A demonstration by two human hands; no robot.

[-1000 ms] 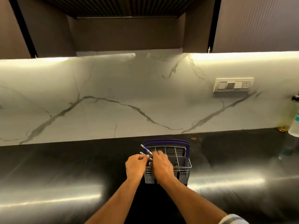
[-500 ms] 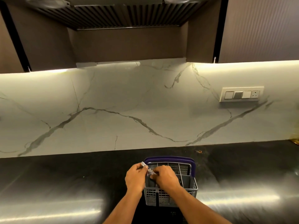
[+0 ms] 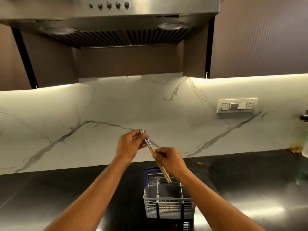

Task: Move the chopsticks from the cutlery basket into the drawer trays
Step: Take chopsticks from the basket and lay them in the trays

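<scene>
Cutlery basket (image 3: 168,205) on the countertop (image 3: 66,189), chopsticks (image 3: 158,162) above it, switch panel (image 3: 237,105) behind right

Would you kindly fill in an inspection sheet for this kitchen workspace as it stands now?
Surface: dark glossy countertop, reflecting the lights.
Job's things: chopsticks lifted out, tips above the grey cutlery basket; no drawer in view.
Clutter: bottle at the far right edge.
Grippers: left hand pinches the patterned ends; right hand grips mid-shaft.
Cables: nothing seen.
Surroundings: marble backsplash, switch panel, range hood.
</scene>
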